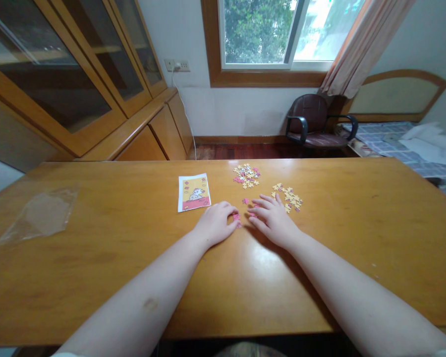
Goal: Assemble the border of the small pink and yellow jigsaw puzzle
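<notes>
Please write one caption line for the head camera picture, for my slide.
Left hand and right hand touch pink puzzle pieces on a wooden table, near a picture card.

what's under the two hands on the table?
A few pink puzzle pieces show between the left hand and the right hand, lying on the table. Anything beneath the palms is covered.

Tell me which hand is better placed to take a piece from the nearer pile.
Right. The right hand lies flat with its fingers beside the nearer pile; the left hand rests farther off, by the picture card.
</notes>
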`<state>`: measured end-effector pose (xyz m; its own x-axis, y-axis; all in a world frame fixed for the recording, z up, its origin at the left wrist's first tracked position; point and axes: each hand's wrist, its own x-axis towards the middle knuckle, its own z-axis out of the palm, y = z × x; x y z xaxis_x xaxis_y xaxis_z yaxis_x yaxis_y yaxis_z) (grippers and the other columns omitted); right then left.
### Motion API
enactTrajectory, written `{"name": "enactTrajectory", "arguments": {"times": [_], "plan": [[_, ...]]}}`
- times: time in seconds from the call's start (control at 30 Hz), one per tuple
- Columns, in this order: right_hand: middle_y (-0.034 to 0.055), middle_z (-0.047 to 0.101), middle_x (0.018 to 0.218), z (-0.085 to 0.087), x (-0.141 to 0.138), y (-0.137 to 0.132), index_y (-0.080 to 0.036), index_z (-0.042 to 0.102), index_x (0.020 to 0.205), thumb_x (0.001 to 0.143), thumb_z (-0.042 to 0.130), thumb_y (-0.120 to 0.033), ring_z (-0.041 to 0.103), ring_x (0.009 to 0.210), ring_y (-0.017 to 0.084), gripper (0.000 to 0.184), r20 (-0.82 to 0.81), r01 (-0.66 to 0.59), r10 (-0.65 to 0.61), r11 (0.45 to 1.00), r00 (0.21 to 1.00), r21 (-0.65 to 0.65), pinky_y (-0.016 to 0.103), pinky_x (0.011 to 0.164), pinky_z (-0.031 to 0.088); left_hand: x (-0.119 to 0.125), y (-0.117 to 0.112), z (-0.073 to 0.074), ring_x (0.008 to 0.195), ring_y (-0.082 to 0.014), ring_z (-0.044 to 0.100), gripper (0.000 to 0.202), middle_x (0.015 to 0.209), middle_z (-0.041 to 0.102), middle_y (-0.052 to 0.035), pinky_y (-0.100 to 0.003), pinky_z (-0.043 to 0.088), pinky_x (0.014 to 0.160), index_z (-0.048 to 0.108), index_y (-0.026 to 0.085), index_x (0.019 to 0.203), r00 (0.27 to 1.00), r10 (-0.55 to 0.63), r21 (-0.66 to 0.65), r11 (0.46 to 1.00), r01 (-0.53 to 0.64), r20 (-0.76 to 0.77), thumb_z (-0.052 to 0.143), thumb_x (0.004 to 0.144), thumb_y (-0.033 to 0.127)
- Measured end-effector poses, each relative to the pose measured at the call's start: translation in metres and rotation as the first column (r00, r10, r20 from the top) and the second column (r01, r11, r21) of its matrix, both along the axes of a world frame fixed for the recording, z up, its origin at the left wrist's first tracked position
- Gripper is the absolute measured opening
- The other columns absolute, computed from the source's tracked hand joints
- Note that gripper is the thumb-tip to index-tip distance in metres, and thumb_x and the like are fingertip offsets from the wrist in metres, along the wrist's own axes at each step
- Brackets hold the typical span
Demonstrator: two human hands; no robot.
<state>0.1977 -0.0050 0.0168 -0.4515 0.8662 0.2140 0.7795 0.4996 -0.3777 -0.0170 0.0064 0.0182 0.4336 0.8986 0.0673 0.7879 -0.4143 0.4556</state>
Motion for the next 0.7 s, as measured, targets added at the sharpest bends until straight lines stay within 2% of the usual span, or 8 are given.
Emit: {"name": "enactTrajectory", "arguments": {"times": [0.1, 0.2, 0.27, 0.37, 0.47, 0.57, 0.7], "plan": [[0.0069, 0.068, 0.11, 0.0, 0.005, 0.006, -0.024, 0.072, 0.097, 0.093, 0.046, -0.036, 0.053, 0.11, 0.024, 0.028, -0.026, 0.058, -0.057, 0.997, 0.998, 0.042, 0.052, 0.108, 0.024, 0.001, -0.001, 0.002, 0.095, -0.0224, 0.059, 0.021, 0.101, 0.065, -0.0066, -0.034, 0.046, 0.089, 0.069, 0.022, 0.097, 1.0, -0.014, -0.015, 1.0, 0.014, -0.021, 0.06, 0.081, 0.032], [0.0073, 0.069, 0.088, 0.004, 0.01, 0.01, -0.02, 0.073, 0.082, 0.092, 0.045, -0.032, 0.058, 0.087, 0.02, 0.031, -0.006, 0.118, -0.118, 0.992, 0.993, 0.038, 0.038, 0.09, 0.04, 0.001, -0.001, 0.002, 0.093, -0.0218, 0.06, 0.017, 0.097, 0.065, -0.0062, -0.034, 0.046, 0.087, 0.069, 0.022, 0.09, 0.999, -0.019, -0.024, 1.0, 0.018, -0.034, 0.059, 0.081, 0.032], [0.0062, 0.068, 0.077, 0.008, 0.014, 0.012, -0.02, 0.072, 0.077, 0.091, 0.046, -0.031, 0.058, 0.078, 0.019, 0.032, 0.023, 0.14, -0.14, 0.99, 0.99, 0.005, 0.032, 0.078, 0.042, 0.001, -0.001, 0.002, 0.092, -0.0216, 0.06, 0.018, 0.097, 0.065, -0.0059, -0.034, 0.046, 0.087, 0.069, 0.022, 0.09, 0.999, -0.033, -0.01, 0.999, 0.033, -0.043, 0.058, 0.082, 0.032], [0.0038, 0.068, 0.076, 0.014, 0.02, 0.011, -0.021, 0.073, 0.081, 0.088, 0.052, -0.032, 0.059, 0.072, 0.016, 0.025, 0.061, 0.093, -0.087, 0.991, 0.994, -0.099, 0.028, 0.072, 0.043, 0.0, -0.002, 0.003, 0.093, -0.0224, 0.06, 0.022, 0.099, 0.065, -0.0054, -0.035, 0.046, 0.087, 0.068, 0.023, 0.095, 0.996, -0.069, 0.025, 0.997, 0.071, -0.057, 0.06, 0.08, 0.036], [0.003, 0.07, 0.081, 0.018, 0.024, 0.009, -0.023, 0.074, 0.088, 0.084, 0.06, -0.035, 0.062, 0.075, 0.016, 0.018, 0.098, 0.012, 0.007, 0.982, 0.995, -0.188, 0.026, 0.071, 0.044, 0.001, -0.004, 0.005, 0.093, -0.0237, 0.06, 0.026, 0.098, 0.065, -0.0051, -0.036, 0.045, 0.086, 0.067, 0.023, 0.097, 0.991, -0.1, 0.029, 0.994, 0.103, -0.087, 0.064, 0.077, 0.04], [0.0033, 0.071, 0.084, 0.019, 0.026, 0.008, -0.023, 0.074, 0.09, 0.082, 0.062, -0.035, 0.063, 0.079, 0.017, 0.018, 0.135, -0.03, 0.059, 0.977, 0.989, -0.209, 0.027, 0.073, 0.044, 0.001, -0.006, 0.006, 0.094, -0.0247, 0.059, 0.032, 0.1, 0.064, -0.0056, -0.036, 0.045, 0.086, 0.065, 0.023, 0.1, 0.989, -0.1, 0.01, 0.995, 0.102, -0.105, 0.065, 0.075, 0.044], [0.0029, 0.071, 0.081, 0.018, 0.026, 0.008, -0.023, 0.075, 0.088, 0.081, 0.061, -0.03, 0.063, 0.075, 0.018, 0.016, 0.178, -0.027, 0.064, 0.979, 0.982, -0.2, 0.027, 0.07, 0.044, -0.001, -0.005, 0.007, 0.096, -0.0254, 0.059, 0.037, 0.104, 0.063, -0.0063, -0.037, 0.045, 0.087, 0.063, 0.023, 0.103, 0.991, -0.084, -0.009, 0.996, 0.084, -0.101, 0.066, 0.074, 0.046]]}}
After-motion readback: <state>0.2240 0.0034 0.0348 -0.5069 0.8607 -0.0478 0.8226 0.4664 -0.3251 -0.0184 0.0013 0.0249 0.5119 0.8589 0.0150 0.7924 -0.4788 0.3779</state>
